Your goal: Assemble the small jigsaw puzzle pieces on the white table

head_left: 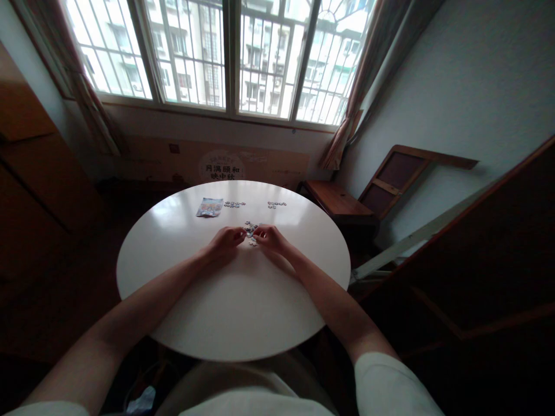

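Note:
Both my hands rest on a round white table [234, 312], fingertips almost meeting over a small cluster of jigsaw pieces [251, 230]. My left hand [226, 241] is curled, fingers pinched at the left side of the cluster. My right hand [269, 237] is likewise curled, pinching a piece at the cluster's right side. What exactly each pinch holds is too small to make out. Two short rows of loose pieces [235, 204] [276, 204] lie farther back, and a small printed picture card [210, 207] lies at the back left.
A barred window [225, 58] with curtains fills the far wall. A low wooden bench [336, 201] and a leaning wooden frame [399, 173] stand to the right. Dark wooden boards [489, 242] lean at the near right; a wooden cabinet [39, 173] is on the left.

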The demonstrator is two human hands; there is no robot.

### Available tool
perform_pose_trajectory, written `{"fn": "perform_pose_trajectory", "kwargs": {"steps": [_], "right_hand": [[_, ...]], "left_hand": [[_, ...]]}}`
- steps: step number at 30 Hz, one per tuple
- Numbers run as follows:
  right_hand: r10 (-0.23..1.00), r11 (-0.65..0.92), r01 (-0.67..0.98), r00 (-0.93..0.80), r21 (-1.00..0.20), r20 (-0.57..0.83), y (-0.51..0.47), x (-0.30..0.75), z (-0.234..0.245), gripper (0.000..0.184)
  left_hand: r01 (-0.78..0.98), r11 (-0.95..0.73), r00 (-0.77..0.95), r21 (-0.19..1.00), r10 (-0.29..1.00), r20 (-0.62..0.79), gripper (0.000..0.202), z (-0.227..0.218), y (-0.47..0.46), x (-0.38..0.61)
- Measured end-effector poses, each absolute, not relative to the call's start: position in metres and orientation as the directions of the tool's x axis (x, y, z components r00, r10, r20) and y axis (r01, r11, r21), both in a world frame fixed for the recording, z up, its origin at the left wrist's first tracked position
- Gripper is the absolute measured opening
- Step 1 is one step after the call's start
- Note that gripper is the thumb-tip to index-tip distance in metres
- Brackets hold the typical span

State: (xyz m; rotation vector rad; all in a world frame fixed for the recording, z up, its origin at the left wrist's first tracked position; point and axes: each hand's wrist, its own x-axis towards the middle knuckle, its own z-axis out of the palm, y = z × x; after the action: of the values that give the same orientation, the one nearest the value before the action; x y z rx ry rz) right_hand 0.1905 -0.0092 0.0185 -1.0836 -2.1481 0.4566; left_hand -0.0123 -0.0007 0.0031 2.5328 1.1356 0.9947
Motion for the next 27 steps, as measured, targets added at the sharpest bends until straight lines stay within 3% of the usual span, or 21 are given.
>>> {"fn": "perform_pose_trajectory", "kwargs": {"steps": [27], "right_hand": [[0.793,0.61,0.56,-0.427,-0.562,0.435,-0.0064,0.1918,0.0164,0.01]], "left_hand": [[0.572,-0.71,0.487,0.41,0.697,0.527,0.025,0.0074,-0.0041,-0.0126]]}}
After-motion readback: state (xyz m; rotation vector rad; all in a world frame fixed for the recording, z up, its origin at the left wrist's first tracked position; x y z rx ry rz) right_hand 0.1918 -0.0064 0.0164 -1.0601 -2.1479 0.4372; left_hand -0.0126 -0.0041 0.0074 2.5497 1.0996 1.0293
